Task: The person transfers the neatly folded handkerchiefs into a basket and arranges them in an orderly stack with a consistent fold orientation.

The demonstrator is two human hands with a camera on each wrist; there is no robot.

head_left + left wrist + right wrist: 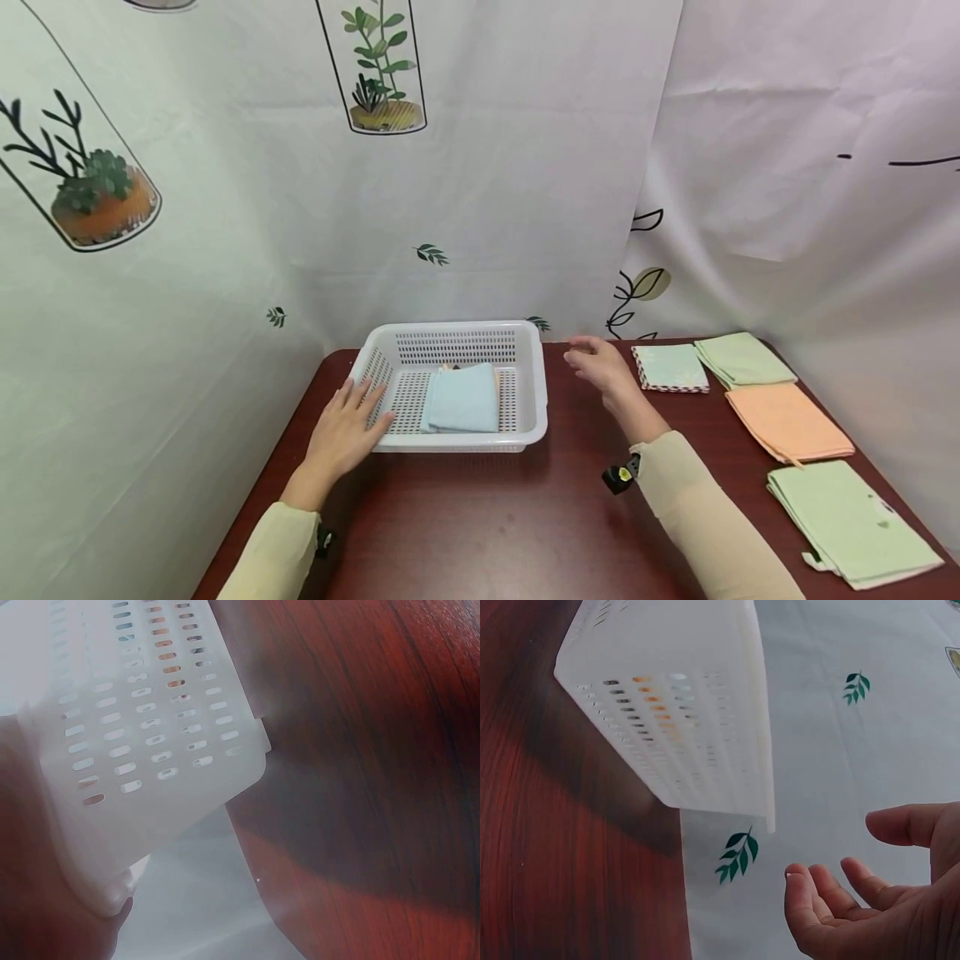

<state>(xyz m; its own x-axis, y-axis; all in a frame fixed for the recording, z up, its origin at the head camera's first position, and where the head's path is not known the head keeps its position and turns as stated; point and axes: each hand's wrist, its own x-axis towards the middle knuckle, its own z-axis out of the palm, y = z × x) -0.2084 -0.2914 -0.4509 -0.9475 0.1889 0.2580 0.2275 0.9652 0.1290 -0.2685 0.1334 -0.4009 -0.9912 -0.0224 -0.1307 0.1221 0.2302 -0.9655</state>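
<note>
A white plastic basket [538,383] with slotted walls stands at the far edge of the table. Inside it lies a folded light blue cloth [467,400], with a bit of orange showing behind. My left hand [341,429] rests over the basket's left rim with fingers spread and straight. The left wrist view has the basket's slotted wall [150,817] close up, beside part of that hand. To the right of the basket, apart from it, my right hand [600,367] hovers with loosely bent fingers. Nothing is between its thumb and fingers [799,900] in the right wrist view.
Along the right side of the dark red table [465,517] lie a pale cloth with a checked edge [670,367], a green cloth [744,360], an orange cloth [787,421] and another green cloth [855,521]. A printed white curtain [487,208] hangs behind the table.
</note>
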